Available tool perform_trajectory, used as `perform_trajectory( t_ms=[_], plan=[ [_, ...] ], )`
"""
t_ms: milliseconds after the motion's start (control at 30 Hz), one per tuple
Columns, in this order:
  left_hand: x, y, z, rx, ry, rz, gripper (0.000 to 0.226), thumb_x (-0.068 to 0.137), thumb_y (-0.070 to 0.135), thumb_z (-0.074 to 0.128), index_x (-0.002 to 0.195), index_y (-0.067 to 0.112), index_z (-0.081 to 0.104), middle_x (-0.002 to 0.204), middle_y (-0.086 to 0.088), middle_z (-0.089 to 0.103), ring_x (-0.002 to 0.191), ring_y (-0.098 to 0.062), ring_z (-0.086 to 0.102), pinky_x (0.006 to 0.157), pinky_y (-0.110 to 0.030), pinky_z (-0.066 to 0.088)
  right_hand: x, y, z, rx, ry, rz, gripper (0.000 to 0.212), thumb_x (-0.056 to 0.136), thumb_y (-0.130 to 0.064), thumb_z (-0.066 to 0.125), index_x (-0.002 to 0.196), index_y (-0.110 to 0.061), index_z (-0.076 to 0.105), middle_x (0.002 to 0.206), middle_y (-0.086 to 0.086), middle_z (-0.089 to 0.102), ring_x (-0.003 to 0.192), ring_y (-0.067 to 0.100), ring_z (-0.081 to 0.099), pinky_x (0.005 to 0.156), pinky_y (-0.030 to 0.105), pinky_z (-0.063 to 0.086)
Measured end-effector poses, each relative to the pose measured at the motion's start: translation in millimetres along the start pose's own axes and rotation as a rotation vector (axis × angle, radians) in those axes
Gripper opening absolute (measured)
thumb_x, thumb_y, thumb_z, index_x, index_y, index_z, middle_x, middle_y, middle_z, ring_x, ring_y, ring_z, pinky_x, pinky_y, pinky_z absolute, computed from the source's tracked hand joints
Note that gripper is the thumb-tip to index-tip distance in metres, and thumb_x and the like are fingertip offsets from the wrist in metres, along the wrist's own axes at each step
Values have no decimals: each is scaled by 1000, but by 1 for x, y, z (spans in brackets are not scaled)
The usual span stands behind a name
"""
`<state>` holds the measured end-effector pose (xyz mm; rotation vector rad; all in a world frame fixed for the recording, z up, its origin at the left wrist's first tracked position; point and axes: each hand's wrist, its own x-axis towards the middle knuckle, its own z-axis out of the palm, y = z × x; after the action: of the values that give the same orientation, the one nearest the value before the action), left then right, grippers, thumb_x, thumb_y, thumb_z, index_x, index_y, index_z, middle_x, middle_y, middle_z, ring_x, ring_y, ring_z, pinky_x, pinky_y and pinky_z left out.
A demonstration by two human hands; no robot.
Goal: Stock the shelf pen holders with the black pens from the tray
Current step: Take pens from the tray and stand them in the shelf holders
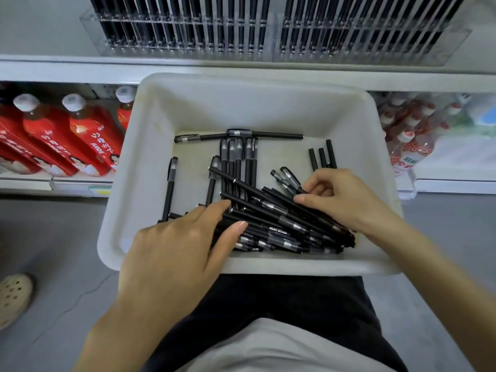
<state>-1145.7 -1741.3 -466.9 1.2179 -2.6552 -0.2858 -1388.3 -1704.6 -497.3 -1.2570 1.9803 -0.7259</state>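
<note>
A heap of black pens (268,210) is shown in the near half of a white tray (241,103). Its 8 o'clock end is clasped between the thumb and fingers of the left hand (177,237), and its 3 o'clock side is pinched by the curled right hand (341,197). Pen holders (188,30) are seen at 12 o'clock and red bottles (72,135) at 9 o'clock.

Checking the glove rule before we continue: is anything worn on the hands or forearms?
No. The left hand and right hand are bare: no gloves, rings, watch or sleeves show, right up to the picture's edge.
</note>
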Motion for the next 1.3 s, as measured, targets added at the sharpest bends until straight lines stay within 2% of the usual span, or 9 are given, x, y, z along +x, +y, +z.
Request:
perform_trajectory(
  t_ms=[100, 200, 367, 567, 767, 900, 1033, 1167, 1300],
  plan=[
    [3, -1, -4, -13, 1, 23, 59, 95, 62, 14, 115, 33, 61, 81, 26, 66, 61, -9, 66, 44, -29, 49, 0, -8, -7, 148, 78, -79, 15, 74, -22, 77, 73, -22, 62, 72, -3, 62, 66, 9, 56, 66, 22, 48],
    [18, 1, -16, -64, 22, 34, 52, 89, 66, 20, 113, 40, 59, 71, 43, 44, 71, -4, 63, 50, -25, 44, 1, -18, -18, 217, 109, -140, 18, 73, -11, 77, 74, -21, 62, 74, 1, 64, 67, 11, 60, 68, 21, 51],
    [67, 14, -47, -70, 31, 132, 60, 83, 72, 10, 114, 43, 52, 88, 21, 68, 81, -9, 67, 68, -39, 53, 11, -35, -55, 206, 201, -252, 18, 72, -10, 78, 75, -20, 63, 67, -5, 69, 66, 6, 66, 65, 14, 51],
    [131, 40, -72, -11, 75, 287, 66, 81, 76, 1, 130, 49, 37, 113, 30, 58, 97, 4, 59, 79, -29, 51, 33, -61, -110, 278, 370, -369, 20, 73, -7, 77, 81, -15, 60, 78, 5, 72, 76, 15, 70, 74, 26, 57],
    [195, 63, -62, 175, 77, 386, 66, 83, 69, -2, 121, 39, 43, 113, 17, 61, 97, -6, 61, 76, -34, 51, 70, -70, -160, 149, 469, -422, 67, 76, -14, 75, 121, -47, 38, 99, 4, 64, 77, 18, 70, 80, 42, 57],
    [232, 71, -43, 245, 58, 380, 53, 90, 58, 10, 124, 33, 42, 117, 12, 54, 101, -14, 59, 75, -33, 49, 92, -76, -184, 88, 516, -476, 94, 77, -11, 74, 142, -50, 18, 87, -8, 48, 58, 6, 61, 75, 37, 57],
    [258, 69, -23, 184, 194, 406, 44, 91, 47, 32, 111, 23, 63, 100, 10, 64, 85, -12, 65, 63, -27, 52, 115, -80, -197, 47, 605, -506, 76, 79, -15, 74, 135, -45, 33, 87, -6, 54, 61, 8, 63, 73, 32, 57],
    [270, 63, -4, 164, 255, 447, 48, 88, 44, 36, 117, 17, 63, 113, 4, 65, 101, -13, 62, 85, -28, 51, 132, -76, -197, 132, 741, -604, 55, 82, -17, 71, 121, -41, 41, 70, 0, 67, 68, 11, 66, 73, 27, 55],
    [278, 60, 5, 179, 243, 424, 52, 88, 46, 34, 120, 15, 62, 118, 3, 63, 106, -14, 60, 92, -30, 47, 150, -65, -195, 201, 840, -652, 54, 79, -17, 72, 112, -46, 41, 66, -9, 64, 63, 7, 62, 69, 18, 50]
  ],
)
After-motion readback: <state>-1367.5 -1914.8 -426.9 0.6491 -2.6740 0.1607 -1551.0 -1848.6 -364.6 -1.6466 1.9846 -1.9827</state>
